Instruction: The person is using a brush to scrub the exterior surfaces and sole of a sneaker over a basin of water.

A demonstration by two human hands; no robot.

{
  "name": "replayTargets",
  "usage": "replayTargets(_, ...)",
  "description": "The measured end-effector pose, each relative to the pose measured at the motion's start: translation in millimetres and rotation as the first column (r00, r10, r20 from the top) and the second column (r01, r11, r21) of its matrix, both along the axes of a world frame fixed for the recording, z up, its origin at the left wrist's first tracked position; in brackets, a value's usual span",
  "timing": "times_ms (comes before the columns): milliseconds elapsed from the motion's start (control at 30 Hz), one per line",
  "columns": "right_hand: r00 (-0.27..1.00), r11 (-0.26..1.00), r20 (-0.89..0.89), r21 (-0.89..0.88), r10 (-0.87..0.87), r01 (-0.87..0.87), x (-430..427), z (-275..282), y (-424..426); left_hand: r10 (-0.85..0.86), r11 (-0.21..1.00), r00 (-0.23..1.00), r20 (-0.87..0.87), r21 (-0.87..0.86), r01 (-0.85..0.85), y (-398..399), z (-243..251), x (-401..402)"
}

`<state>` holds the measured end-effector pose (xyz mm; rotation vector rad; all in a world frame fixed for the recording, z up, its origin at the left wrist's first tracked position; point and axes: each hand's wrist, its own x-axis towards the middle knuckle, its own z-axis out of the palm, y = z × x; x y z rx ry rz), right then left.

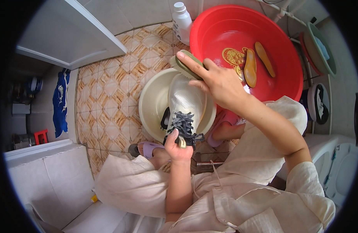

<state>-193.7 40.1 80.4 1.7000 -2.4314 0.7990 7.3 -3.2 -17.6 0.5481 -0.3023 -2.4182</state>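
Observation:
My left hand [180, 147] grips a pale shoe [186, 94] by its heel end, thumb along the dark collar. Black laces [183, 121] run loosely over its tongue. The shoe lies above a cream plastic basin [148, 104], its toe pointing away from me. In my right hand [218, 80] is a scrub brush [190, 65] with a green back and pale bristles. The brush is at the shoe's toe; whether the bristles touch it I cannot tell. Part of a dark thing [165, 118] shows inside the basin, mostly hidden by the shoe.
A large red tub [225, 35] at the upper right holds two yellowish insoles [250, 68]. Beside it stands a white bottle [181, 24]. A toilet [339, 169] is at the right, a white door [71, 35] at the upper left. Patterned tiles [109, 87] cover the floor.

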Motion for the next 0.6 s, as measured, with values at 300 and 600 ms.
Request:
replayTargets(300, 0.977, 0.973, -0.145, 0.190, 0.158, -0.129, 58, -46, 21, 0.044, 0.997, 0.999, -0.022, 0.061, -0.042, -2, -8, -1)
replayTargets(600, 0.989, 0.991, -0.120, 0.107, 0.088, -0.075, 25, -24, 4, 0.033, 0.996, 0.995, 0.093, -0.090, -0.025, -1, -3, -5)
